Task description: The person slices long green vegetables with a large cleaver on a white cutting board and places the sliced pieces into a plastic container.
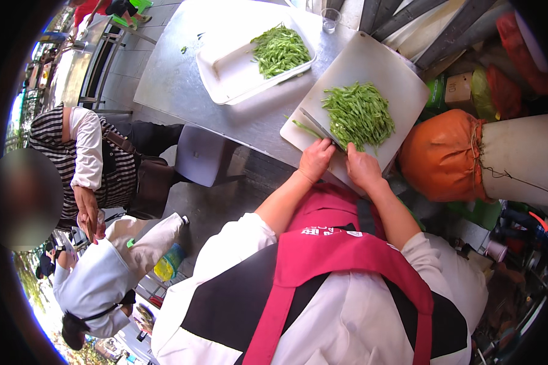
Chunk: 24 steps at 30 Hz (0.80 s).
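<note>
My right hand (363, 168) grips the handle of a kitchen knife (318, 123), whose blade points away from me across a white cutting board (370, 54). Just left of the blade, my left hand (318, 157) has its fingertips bent down on a long green vegetable pod (307, 128). A heap of thinly sliced green pods (358, 114) lies on the board, right of the knife. Farther off to the left, a white plastic tray (233, 86) holds another pile of green slices (281, 50) at its right end. My fingers partly hide the handle and the pod's near end.
The board and tray rest on a metal table (164, 86). A clear cup (330, 20) stands near the tray's far corner. On my right is a container with an orange cover (440, 155). A grey stool (205, 155) and a person in stripes (114, 178) are at left.
</note>
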### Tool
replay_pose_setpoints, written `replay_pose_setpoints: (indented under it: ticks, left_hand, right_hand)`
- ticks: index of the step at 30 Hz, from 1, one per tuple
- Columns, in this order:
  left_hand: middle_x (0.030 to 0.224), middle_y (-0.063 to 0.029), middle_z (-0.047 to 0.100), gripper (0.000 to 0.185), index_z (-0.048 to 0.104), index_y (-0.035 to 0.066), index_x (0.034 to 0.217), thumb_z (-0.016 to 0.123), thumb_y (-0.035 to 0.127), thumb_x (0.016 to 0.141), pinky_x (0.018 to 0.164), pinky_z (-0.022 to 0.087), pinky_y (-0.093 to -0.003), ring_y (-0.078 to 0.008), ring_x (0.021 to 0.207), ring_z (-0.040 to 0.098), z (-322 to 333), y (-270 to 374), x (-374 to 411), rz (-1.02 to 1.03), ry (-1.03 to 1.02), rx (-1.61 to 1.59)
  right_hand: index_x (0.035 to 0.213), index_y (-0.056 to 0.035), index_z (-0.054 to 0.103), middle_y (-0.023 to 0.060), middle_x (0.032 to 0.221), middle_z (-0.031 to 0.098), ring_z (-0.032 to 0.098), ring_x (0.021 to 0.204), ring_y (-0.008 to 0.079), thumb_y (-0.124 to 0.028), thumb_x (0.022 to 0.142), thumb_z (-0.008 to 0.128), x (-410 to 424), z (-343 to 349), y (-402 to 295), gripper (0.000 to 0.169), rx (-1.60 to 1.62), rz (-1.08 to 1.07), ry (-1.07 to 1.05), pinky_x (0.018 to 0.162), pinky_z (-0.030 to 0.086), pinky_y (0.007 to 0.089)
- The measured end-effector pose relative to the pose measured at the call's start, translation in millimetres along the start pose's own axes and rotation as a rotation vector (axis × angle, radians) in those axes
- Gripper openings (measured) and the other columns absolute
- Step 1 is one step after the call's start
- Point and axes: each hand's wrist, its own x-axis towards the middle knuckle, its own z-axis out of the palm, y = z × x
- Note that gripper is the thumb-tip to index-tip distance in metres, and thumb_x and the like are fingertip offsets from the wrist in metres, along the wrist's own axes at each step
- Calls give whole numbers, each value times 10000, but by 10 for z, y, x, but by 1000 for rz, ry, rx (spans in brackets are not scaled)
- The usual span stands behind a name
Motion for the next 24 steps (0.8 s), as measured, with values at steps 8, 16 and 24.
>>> replay_pose_setpoints:
  ticks: [8,16,24]
  left_hand:
    - [831,-41,533,81,562,85,782,548,70,704,646,516,-322,-210,776,564,7,16,-26,3,-15,8]
    - [841,-48,534,87,565,82,801,552,71,715,630,523,-328,-213,786,574,-49,-28,-9,-41,-22,-37]
    - [845,-63,547,67,585,78,791,579,59,726,615,509,-347,-240,754,570,-219,-156,51,-35,-5,48]
  right_hand:
    - [1000,2,475,257,806,649,638,772,426,-178,890,494,51,25,34,212,57,22,-42,683,491,532]
    - [1005,-5,465,251,759,646,639,728,427,-180,883,510,98,77,-1,217,45,-18,-7,651,498,530]
    - [987,-10,474,242,774,652,642,736,420,-204,892,528,107,-38,-98,223,54,-9,-11,655,500,523]
